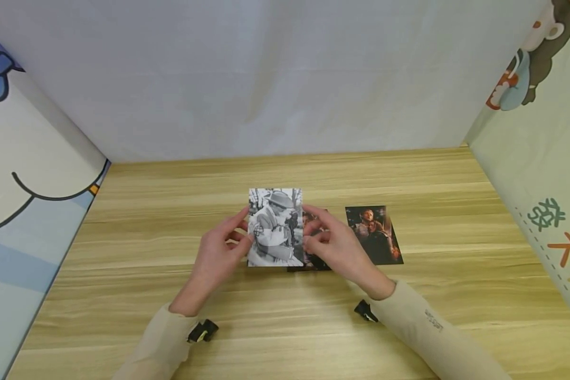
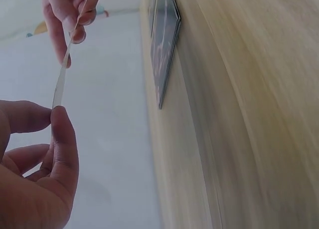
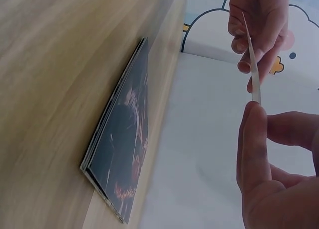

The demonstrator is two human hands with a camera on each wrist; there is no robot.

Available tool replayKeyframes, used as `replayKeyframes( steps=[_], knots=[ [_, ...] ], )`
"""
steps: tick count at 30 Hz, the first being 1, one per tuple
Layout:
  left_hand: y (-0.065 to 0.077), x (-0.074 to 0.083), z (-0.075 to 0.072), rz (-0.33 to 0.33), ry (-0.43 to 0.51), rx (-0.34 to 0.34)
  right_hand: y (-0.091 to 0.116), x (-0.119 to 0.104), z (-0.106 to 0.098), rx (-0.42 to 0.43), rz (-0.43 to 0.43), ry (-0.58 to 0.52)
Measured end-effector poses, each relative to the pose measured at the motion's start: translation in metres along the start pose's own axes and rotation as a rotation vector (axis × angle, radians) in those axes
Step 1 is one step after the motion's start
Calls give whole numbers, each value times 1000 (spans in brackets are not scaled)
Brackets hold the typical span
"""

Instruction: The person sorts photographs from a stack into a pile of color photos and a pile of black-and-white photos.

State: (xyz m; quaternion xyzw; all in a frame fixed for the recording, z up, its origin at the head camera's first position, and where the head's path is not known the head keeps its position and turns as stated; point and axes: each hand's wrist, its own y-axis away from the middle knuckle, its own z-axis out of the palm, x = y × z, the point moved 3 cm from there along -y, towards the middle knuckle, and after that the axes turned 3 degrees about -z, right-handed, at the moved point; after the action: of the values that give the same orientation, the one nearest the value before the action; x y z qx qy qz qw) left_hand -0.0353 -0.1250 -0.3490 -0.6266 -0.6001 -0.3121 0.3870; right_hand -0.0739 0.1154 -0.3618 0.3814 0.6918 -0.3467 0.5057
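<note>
The print (image 1: 275, 227), a black-and-white picture of a figure in a hat, was between the two hands, gripped by its side edges. The left hand (image 1: 218, 250) pinched the left edge between thumb and fingers, and the right hand (image 1: 334, 240) pinched the right edge likewise. In each hand the pinch was closed down to the print's thinness, with other fingers bent.

Only the head view showed the print's picture; both wrist views caught it edge-on, a thin strip well apart from the table (image 1: 285, 322). From the head, one dark photo (image 1: 317, 261) was partly hidden by the print and the right hand. Another, the far photo (image 1: 379, 232), lay to its right, the right hand crossing its lower left corner from that angle. The right wrist view showed a stack (image 3: 119, 139) with several layered edges, lying flat; I could not tell which dark photo topped it. The black gear (image 1: 202, 331) beside the left sleeve (image 1: 159, 343) appeared only from the head.
</note>
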Motion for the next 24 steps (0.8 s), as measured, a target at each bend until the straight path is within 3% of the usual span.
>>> replayKeyframes(
  steps=[17, 24],
  knots=[
    [2, -7, -21, -18, 24, 73, -11, -9, 19, -28, -18, 33],
    [5, -11, -29, -30, -16, 72, -16, -12, 27, -47, -43, 31]
  ],
)
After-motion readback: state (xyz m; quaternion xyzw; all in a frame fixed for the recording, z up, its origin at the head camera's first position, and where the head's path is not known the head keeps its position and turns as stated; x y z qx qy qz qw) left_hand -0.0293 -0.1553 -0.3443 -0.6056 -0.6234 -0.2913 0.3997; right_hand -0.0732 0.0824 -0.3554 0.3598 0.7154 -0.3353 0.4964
